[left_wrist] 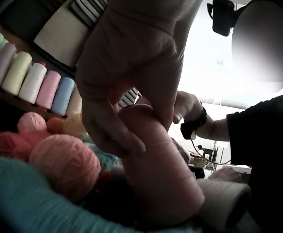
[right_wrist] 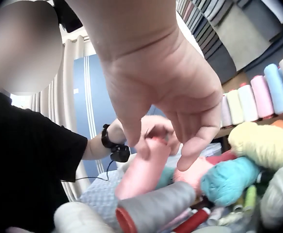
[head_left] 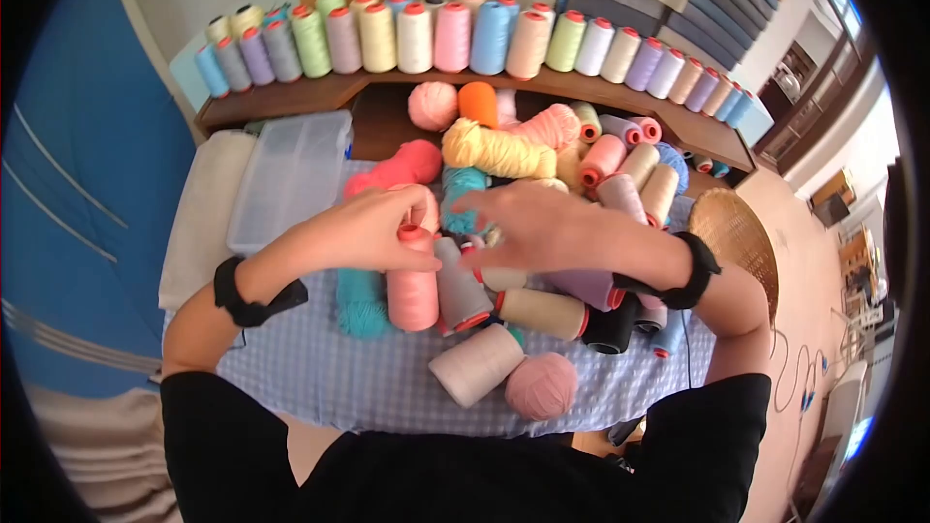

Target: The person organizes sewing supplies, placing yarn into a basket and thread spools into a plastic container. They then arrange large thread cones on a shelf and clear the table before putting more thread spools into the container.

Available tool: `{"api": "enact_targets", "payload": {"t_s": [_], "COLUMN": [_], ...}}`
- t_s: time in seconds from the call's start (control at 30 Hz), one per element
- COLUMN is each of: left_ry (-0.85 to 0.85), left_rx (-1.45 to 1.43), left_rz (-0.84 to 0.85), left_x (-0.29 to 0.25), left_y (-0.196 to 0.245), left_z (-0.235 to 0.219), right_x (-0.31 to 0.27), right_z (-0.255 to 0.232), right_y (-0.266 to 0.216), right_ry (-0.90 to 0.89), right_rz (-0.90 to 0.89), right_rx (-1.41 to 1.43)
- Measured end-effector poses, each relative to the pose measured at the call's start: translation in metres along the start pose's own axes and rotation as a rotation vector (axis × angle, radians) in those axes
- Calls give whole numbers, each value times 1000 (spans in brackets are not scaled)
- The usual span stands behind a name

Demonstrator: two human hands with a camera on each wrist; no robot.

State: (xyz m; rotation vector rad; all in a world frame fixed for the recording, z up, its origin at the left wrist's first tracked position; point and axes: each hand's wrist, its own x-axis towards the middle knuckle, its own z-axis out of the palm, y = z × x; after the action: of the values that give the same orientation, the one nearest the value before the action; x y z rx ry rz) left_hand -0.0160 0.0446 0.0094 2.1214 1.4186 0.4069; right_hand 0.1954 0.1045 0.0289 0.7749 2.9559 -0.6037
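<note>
My left hand (head_left: 373, 228) grips a pink thread spool (head_left: 414, 296) near its red top, thumb on one side and fingers on the other. In the left wrist view the spool (left_wrist: 163, 170) leans, its base toward the lower right. My right hand (head_left: 533, 228) hovers over the pile with fingers spread and slightly bent, holding nothing. Beneath it lies a grey thread spool (right_wrist: 156, 206) with a red end, close beside the pink one. A teal yarn skein (head_left: 363, 305) lies to the left of the pink spool.
Upright thread spools line a wooden shelf (head_left: 349, 85) at the back. A clear plastic box (head_left: 291, 179) stands at left, a wicker basket (head_left: 733, 237) at right. A white spool (head_left: 475, 365) and a pink yarn ball (head_left: 541, 386) lie near the front of the checked cloth (head_left: 339, 383).
</note>
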Motion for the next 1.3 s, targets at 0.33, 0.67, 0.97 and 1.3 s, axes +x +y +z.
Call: {"api": "enact_targets", "payload": {"t_s": [0.33, 0.67, 0.97, 1.3], "left_ry": [355, -81, -19, -303], "left_rx": [-384, 293, 533, 265], "left_rz": [35, 345, 443, 301], "left_x": [5, -4, 11, 19], "left_y": [24, 13, 3, 7], "left_z": [-9, 37, 57, 26], "right_x": [19, 69, 78, 57], "right_z": [-43, -82, -94, -106], "right_y": [37, 225, 216, 205], "right_ry": [233, 693, 728, 514], "right_rz": [241, 696, 664, 683], "right_rx": [383, 417, 301, 384]}}
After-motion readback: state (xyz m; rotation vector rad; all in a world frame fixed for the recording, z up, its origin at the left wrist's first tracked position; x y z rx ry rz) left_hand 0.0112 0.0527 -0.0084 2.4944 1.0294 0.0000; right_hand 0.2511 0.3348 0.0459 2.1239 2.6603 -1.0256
